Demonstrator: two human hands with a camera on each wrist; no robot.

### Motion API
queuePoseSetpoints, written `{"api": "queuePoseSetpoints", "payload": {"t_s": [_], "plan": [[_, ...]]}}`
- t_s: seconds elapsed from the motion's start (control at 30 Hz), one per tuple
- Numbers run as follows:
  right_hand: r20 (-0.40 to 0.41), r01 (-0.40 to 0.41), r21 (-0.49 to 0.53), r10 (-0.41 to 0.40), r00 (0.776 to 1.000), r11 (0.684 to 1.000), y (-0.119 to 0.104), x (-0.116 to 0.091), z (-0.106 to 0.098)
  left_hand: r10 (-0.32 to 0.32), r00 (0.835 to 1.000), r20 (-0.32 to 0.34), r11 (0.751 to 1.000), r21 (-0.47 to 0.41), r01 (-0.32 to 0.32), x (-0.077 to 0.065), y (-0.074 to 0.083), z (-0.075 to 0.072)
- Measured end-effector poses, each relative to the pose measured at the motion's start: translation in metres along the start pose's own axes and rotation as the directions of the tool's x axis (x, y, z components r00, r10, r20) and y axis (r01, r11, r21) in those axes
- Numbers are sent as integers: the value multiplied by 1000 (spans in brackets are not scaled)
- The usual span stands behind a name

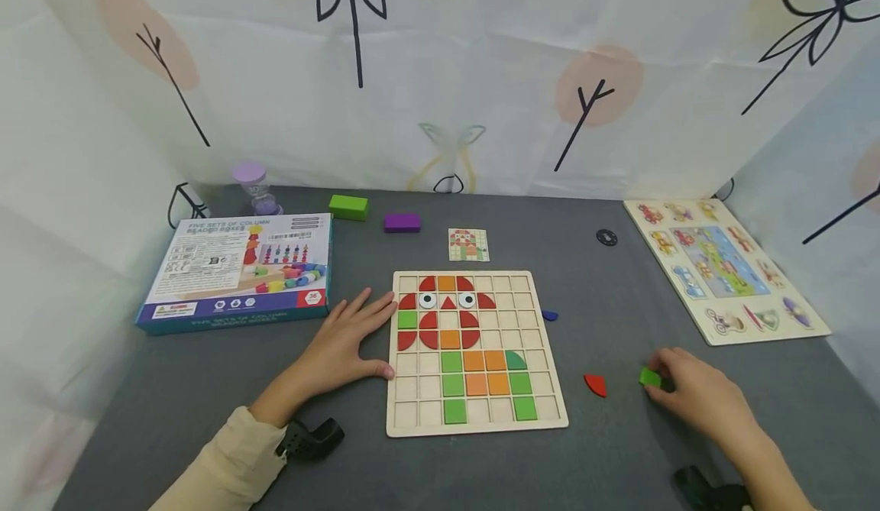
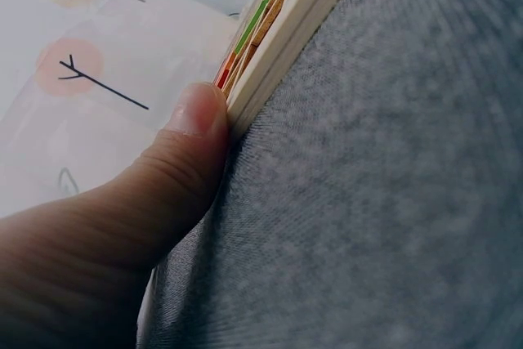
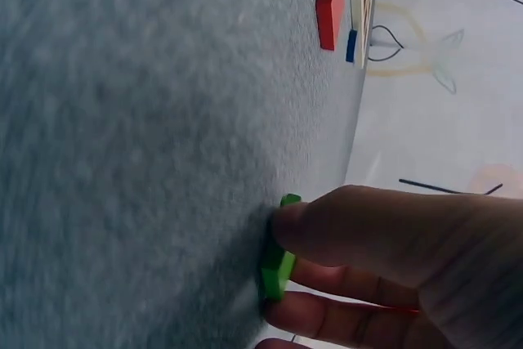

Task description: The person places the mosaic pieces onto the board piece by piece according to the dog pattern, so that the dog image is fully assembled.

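A wooden grid board (image 1: 426, 413) lies mid-table, part filled with red, orange and green pieces and two eye pieces. My left hand (image 1: 347, 343) spreads its fingers along the board's left side; the thumb (image 2: 192, 120) touches the edge in the left wrist view. Right of the board, my right hand (image 1: 697, 392) pinches a green square piece (image 1: 649, 377) between thumb and fingers, low over the tabletop in the right wrist view (image 3: 278, 267). A red quarter-round piece (image 1: 596, 385) lies between board and right hand. By the board's right edge is a blue piece (image 1: 549, 315).
Behind the board lies a small pattern card (image 1: 469, 244), with a purple block (image 1: 402, 223) and a green block (image 1: 348, 207) beyond. A toy box (image 1: 234, 274) and a purple-capped sand timer (image 1: 256, 186) stand left. A picture puzzle board (image 1: 729, 266) and a black disc (image 1: 606, 237) lie right.
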State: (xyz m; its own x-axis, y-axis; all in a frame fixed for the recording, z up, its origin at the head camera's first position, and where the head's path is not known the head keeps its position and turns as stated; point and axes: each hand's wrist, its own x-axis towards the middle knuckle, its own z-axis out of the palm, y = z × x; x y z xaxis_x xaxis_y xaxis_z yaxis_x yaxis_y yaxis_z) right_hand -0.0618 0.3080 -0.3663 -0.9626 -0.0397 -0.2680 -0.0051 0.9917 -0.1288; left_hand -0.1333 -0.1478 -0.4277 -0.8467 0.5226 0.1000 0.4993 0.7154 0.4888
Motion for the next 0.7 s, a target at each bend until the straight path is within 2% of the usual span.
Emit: {"api": "queuePoseSetpoints", "payload": {"t_s": [0.1,0.2,0.37,0.47,0.53,0.63,0.7], "plan": [[-69,34,6,-34,997,999,-9,1,0,-1,1000,-3,1000,-3,1,0,0,0],[-154,104,21,-100,983,994,-27,8,-5,-5,1000,5,1000,1,5,0,-1,0],[-266,290,28,-272,925,957,-74,33,-10,-9,1000,6,1000,8,9,0,-2,0],[-271,378,32,-356,894,925,-104,51,-12,0,1000,-6,1000,3,0,-1,-3,1],[-256,415,43,-392,884,909,-121,61,-13,8,1000,-14,1000,-1,-8,-1,-2,1],[-224,433,42,-414,882,901,-142,76,-12,6,1000,-14,1000,0,-6,0,-2,1],[-202,422,38,-407,891,906,-151,83,-10,3,1000,-6,1000,4,-3,0,-1,1]]}}
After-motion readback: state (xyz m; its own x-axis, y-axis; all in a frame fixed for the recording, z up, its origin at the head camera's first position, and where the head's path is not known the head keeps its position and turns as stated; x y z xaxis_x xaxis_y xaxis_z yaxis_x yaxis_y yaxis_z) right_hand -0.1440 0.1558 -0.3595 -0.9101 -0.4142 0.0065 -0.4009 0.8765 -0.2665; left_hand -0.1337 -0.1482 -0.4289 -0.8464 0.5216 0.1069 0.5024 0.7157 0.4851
